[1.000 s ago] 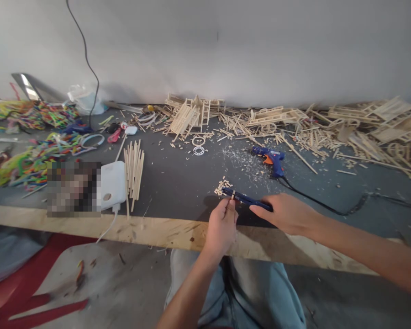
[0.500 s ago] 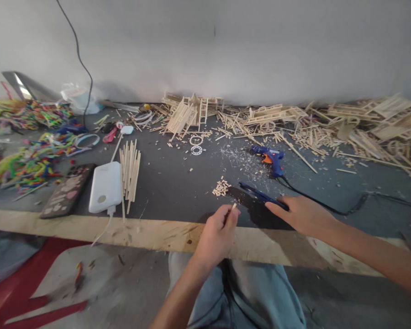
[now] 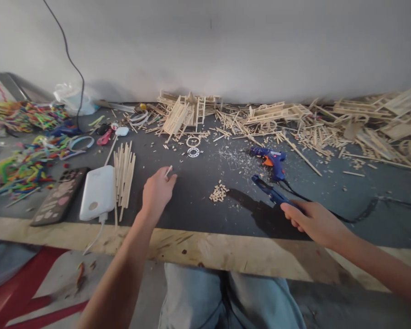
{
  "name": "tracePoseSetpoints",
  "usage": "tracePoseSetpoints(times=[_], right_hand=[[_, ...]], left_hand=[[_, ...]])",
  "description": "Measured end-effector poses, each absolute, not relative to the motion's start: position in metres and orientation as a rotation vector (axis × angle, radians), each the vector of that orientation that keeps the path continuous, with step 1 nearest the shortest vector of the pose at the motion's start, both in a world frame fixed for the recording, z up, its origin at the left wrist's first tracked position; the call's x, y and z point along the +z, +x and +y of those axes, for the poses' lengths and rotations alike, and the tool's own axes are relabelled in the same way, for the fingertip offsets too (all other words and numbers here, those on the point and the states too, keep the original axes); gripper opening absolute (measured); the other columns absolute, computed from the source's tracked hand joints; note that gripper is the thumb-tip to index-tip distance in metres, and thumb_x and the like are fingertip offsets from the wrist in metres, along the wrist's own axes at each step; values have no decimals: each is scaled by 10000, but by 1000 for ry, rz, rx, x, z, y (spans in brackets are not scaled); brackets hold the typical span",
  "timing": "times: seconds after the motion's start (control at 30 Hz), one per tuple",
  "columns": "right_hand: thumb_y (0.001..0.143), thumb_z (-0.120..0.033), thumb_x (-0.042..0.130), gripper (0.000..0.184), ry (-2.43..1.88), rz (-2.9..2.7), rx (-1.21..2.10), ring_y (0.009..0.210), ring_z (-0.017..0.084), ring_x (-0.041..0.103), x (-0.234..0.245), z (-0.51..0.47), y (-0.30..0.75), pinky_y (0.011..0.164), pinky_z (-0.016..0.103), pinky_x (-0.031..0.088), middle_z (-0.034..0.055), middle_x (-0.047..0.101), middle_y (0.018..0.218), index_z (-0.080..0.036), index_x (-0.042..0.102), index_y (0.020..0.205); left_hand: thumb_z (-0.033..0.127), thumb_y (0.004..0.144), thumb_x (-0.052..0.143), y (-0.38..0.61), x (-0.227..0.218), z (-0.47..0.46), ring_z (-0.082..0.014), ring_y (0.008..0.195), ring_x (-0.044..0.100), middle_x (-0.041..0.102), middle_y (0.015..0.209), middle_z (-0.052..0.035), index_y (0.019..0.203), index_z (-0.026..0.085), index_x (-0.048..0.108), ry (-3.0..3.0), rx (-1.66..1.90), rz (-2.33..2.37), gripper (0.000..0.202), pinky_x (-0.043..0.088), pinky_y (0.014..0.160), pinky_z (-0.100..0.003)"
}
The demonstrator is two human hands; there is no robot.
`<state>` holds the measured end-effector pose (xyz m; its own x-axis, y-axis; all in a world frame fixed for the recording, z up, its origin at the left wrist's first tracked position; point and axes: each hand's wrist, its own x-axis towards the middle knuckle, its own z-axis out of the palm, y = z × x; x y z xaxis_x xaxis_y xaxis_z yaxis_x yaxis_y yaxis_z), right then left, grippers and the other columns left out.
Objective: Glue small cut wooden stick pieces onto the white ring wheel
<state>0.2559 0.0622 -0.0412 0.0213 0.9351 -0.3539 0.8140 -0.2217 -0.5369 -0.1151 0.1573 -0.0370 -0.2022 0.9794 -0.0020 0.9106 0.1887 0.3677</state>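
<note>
A short stick point(image 3: 168, 172) is pinched in the fingers of the left hand point(image 3: 157, 191), over the table point(image 3: 188, 212). The bundle of long sticks point(image 3: 123, 176) is laid just to that hand's left, its long axis pointed from the front edge toward the back; it is far less nearly approached by the right hand point(image 3: 311, 220), whose fingers are wrapped around a blue plier-like tool point(image 3: 274, 194). The left hand and the pile of small pieces point(image 3: 219, 192) are separated by dark tabletop.
</note>
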Motion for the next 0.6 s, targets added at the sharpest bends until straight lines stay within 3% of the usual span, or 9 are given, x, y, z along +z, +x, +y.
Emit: tracePoseSetpoints(times=[0.1,0.23,0.4,0.6], right_hand=[[873,-611,377,490,-2072,-1657,1217,549,181,580,-44,61,260,522,282,428,35,616,588,-208,567,669],[872,-598,387,474,-2006,-1468,1299,531,180,553,-45,59,262,518,296,434,39,577,578,-201,554,673],[850,-590,437,449,-1981,-1361,1325,546,179,541,-49,58,263,521,300,430,36,571,590,-195,570,682],[842,-583,453,455,-1990,-1249,1296,536,175,535,-45,58,258,518,297,431,40,563,580,-180,589,682]], left_hand=[[381,845,499,-117,-36,173,-281,882,629,695,915,-97,1123,227,617,1783,368,2292,339,399,685,-306],[365,838,492,-122,-34,185,-303,889,626,699,946,-128,1072,211,632,1726,324,2322,313,404,688,-331],[318,827,473,-115,-33,189,-248,807,621,699,891,-95,934,213,658,1790,270,2241,238,382,648,-293],[399,837,479,-73,-26,178,-163,591,544,639,680,-24,864,203,648,1949,222,1660,260,336,559,-250]])
